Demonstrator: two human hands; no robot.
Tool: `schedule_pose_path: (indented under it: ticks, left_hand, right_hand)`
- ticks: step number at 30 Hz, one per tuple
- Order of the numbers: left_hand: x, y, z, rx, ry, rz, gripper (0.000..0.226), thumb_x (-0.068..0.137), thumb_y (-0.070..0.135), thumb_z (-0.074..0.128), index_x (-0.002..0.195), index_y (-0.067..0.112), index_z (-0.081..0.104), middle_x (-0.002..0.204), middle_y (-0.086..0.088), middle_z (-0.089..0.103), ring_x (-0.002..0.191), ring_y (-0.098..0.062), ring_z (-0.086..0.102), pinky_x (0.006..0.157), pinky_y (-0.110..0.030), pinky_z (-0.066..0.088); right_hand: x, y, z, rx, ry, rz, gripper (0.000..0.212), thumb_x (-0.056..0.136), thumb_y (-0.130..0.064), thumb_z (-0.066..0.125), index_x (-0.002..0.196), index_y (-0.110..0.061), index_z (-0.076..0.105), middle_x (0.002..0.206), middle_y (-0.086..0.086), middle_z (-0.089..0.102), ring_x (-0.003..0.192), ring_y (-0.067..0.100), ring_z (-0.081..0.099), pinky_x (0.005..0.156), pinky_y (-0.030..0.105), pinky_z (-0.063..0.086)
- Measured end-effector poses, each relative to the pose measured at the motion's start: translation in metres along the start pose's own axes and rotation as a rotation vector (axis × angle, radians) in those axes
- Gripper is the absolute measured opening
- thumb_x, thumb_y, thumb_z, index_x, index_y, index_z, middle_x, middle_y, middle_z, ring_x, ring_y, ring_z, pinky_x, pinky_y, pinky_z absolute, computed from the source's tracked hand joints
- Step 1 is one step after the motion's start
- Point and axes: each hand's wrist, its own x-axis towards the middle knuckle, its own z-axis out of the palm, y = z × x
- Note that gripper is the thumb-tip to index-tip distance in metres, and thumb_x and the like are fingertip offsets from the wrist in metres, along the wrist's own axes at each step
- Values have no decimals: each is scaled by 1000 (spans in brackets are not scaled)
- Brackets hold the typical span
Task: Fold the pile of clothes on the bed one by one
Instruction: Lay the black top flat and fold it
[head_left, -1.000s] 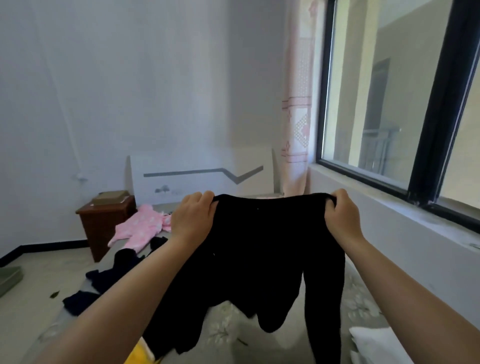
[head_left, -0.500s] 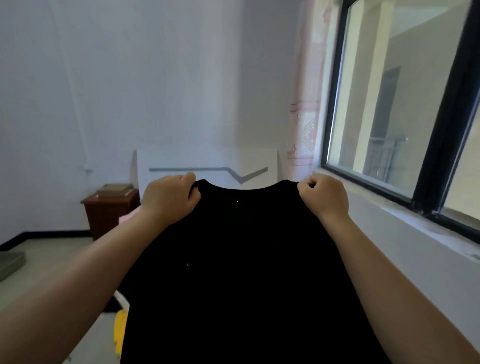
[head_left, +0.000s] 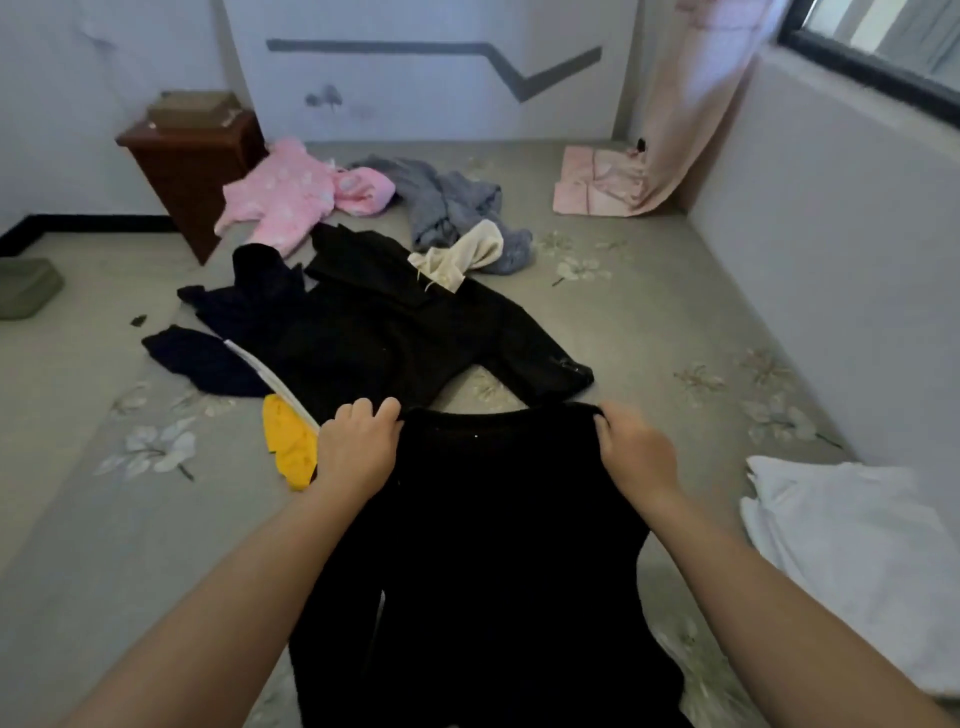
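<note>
Right now I have the black top (head_left: 498, 545) spread on the bed (head_left: 104, 545), my left hand (head_left: 358, 452) and right hand (head_left: 636, 452) each clenched on a shoulder beside its neckline. Just left of the top lies a yellow garment (head_left: 291, 441); right of it, white cloth (head_left: 852, 530). Beyond the top sit dark clothes (head_left: 374, 322), then pink (head_left: 285, 200) and grey (head_left: 452, 208) ones.
</note>
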Motion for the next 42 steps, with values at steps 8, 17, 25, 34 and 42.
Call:
schedule_pose_path:
  ticks: [8, 17, 25, 34, 42]
  left_hand:
    - [60, -13, 71, 28, 161, 75, 19, 69, 7, 77, 77, -1, 61, 60, -17, 49, 50, -32, 48, 43, -30, 34]
    - [46, 27, 215, 91, -388, 60, 61, 96, 38, 32, 146, 26, 0, 155, -9, -6, 142, -29, -12, 114, -47, -2]
    - [-120, 25, 277, -38, -674, -8, 62, 94, 46, 35, 147, 24, 13, 155, -12, 6, 143, -27, 0, 113, -46, -1]
    - [-135, 18, 271, -293, -553, -78, 50, 94, 21, 48, 139, 6, 34, 150, -18, 24, 140, -33, 17, 113, -46, 9]
    - [-223, 17, 240, -217, -691, -336, 65, 89, 27, 57, 139, -4, 29, 146, -29, 23, 135, -43, 24, 107, -51, 24]
  right_hand:
    - [71, 14, 70, -101, 101, -205, 10, 76, -5, 67, 74, 4, 64, 66, 23, 54, 46, 36, 54, 37, 32, 40]
    - [49, 31, 217, -358, -353, -219, 62, 93, -31, 42, 147, -20, 14, 156, 11, 0, 143, 28, -3, 112, 53, 2]
    - [-101, 114, 224, -273, -613, 50, 69, 75, -29, 71, 137, -23, 41, 144, 32, 26, 127, 51, 33, 92, 57, 40]
    - [-22, 208, 183, -518, -366, 284, 47, 85, -9, 48, 131, -7, 44, 150, 25, 16, 137, 41, 16, 108, 56, 13]
    - [-153, 117, 188, -104, -637, -475, 54, 51, -31, 88, 87, 4, 69, 90, 25, 67, 81, 38, 66, 72, 45, 54]
